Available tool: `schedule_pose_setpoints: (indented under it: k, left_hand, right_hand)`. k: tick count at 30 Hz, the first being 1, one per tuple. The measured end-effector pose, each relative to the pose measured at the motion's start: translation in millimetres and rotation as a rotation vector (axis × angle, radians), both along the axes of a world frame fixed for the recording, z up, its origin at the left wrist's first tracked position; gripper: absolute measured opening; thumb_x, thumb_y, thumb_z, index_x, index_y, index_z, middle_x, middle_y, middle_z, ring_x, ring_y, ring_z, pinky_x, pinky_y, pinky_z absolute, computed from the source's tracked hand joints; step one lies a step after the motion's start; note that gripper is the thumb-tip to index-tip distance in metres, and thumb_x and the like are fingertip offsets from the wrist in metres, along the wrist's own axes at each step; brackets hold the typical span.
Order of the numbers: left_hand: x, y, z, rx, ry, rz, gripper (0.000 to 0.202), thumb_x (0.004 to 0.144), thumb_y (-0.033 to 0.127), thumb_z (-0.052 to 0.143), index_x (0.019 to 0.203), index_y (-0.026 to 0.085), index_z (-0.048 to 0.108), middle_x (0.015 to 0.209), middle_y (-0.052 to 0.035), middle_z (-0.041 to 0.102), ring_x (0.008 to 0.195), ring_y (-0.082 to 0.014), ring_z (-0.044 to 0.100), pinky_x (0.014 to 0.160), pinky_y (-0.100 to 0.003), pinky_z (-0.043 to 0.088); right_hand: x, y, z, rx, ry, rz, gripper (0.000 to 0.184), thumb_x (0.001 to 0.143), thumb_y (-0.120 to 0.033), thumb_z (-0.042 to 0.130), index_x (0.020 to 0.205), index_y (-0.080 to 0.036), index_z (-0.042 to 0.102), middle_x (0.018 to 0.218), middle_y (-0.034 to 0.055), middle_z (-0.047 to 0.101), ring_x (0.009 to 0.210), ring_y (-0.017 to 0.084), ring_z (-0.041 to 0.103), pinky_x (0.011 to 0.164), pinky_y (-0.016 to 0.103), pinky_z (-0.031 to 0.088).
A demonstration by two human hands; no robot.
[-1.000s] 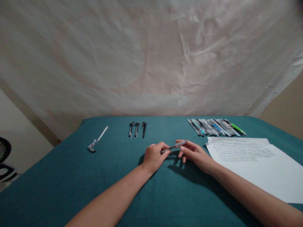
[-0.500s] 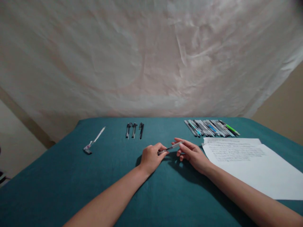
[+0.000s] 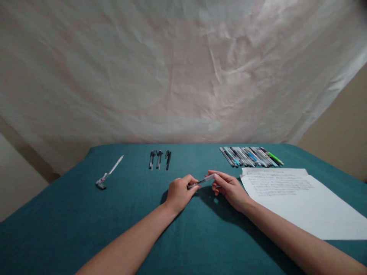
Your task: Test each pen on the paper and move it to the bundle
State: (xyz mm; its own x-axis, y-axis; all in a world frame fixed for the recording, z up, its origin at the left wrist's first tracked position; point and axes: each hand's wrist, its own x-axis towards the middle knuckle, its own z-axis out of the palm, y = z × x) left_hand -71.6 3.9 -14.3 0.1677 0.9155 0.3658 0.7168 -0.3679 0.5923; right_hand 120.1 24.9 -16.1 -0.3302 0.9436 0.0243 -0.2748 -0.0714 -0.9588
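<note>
A slim pen with a pale, see-through barrel and a darker end is held between my two hands, just above the cloth. My left hand is closed round the darker end, thumb and fingers pressed together on it. At the pale end, my right hand pinches the tip between thumb and index finger, its other fingers loosely curled. The pen slants up toward the right. Its darker end is partly hidden by the left fingers.
A green cloth covers the table. Written-on paper sheets lie at right, behind them a row of several pens. Three dark pen parts or pens lie at the back middle. A clear wrapper-like piece and white stick lie at left.
The whole view has shifted slightly, so things on the table appear a little further left. Both hands keep hold of the pen, with little other movement.
</note>
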Motion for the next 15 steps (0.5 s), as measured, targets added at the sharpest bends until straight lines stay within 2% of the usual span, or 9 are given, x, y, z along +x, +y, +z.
schedule_pose_setpoints:
  k: [3, 5, 7, 10, 12, 15]
  left_hand:
    - [0.5, -1.0, 2.0, 0.012, 0.03, 0.011, 0.011, 0.074, 0.029, 0.061, 0.083, 0.024, 0.065, 0.078, 0.0017, 0.068, 0.07, -0.0146, 0.06, 0.063, -0.023, 0.041]
    - [0.7, -1.3, 2.8, 0.026, 0.049, 0.023, 0.01, 0.074, 0.029, 0.061, 0.082, 0.025, 0.065, 0.078, 0.0018, 0.068, 0.069, -0.0148, 0.059, 0.062, -0.023, 0.04]
    - [0.7, -1.0, 2.8, 0.034, 0.051, 0.021, 0.011, 0.074, 0.029, 0.061, 0.083, 0.025, 0.065, 0.079, 0.0019, 0.069, 0.069, -0.0149, 0.059, 0.062, -0.023, 0.04]
    - [0.1, 0.1, 1.2, 0.022, 0.03, 0.005, 0.012, 0.075, 0.03, 0.06, 0.084, 0.024, 0.064, 0.081, 0.0017, 0.068, 0.071, -0.0148, 0.06, 0.062, -0.023, 0.041]
    - [-0.5, 0.6, -0.3, 0.01, 0.017, 0.006, 0.012, 0.075, 0.03, 0.06, 0.085, 0.024, 0.064, 0.08, 0.0016, 0.068, 0.071, -0.0148, 0.06, 0.063, -0.023, 0.041]
    - [-1.2, 0.6, -1.6, 0.005, 0.01, 0.018, 0.013, 0.075, 0.03, 0.06, 0.085, 0.024, 0.064, 0.078, 0.0016, 0.068, 0.071, -0.015, 0.06, 0.063, -0.023, 0.041]
  right_hand:
    - [0.9, 2.6, -1.8, -0.002, -0.041, -0.032, 0.033, 0.072, -0.04, 0.063, 0.094, -0.016, 0.067, 0.062, -0.0001, 0.057, 0.053, 0.009, 0.046, 0.049, 0.022, 0.039]
    - [1.2, 4.2, -2.9, -0.002, -0.064, -0.043, 0.031, 0.072, -0.04, 0.063, 0.089, -0.015, 0.069, 0.055, -0.0019, 0.054, 0.05, 0.009, 0.045, 0.049, 0.022, 0.039]
    - [0.9, 4.0, -2.8, -0.004, -0.052, -0.047, 0.031, 0.072, -0.04, 0.063, 0.091, -0.016, 0.068, 0.057, -0.0015, 0.055, 0.05, 0.008, 0.045, 0.049, 0.022, 0.039]
    - [-0.2, 1.8, -0.8, -0.015, 0.005, -0.038, 0.037, 0.073, -0.041, 0.062, 0.104, -0.021, 0.063, 0.079, 0.0028, 0.063, 0.054, 0.009, 0.048, 0.05, 0.023, 0.04]
    - [-0.6, 0.9, 0.3, -0.013, 0.014, -0.036, 0.038, 0.072, -0.042, 0.062, 0.105, -0.021, 0.062, 0.089, 0.005, 0.063, 0.056, 0.009, 0.048, 0.05, 0.023, 0.041]
    - [-0.1, 2.0, -0.2, -0.01, -0.022, -0.054, 0.037, 0.07, -0.042, 0.063, 0.099, -0.018, 0.065, 0.075, 0.0027, 0.062, 0.055, 0.01, 0.046, 0.049, 0.023, 0.04]
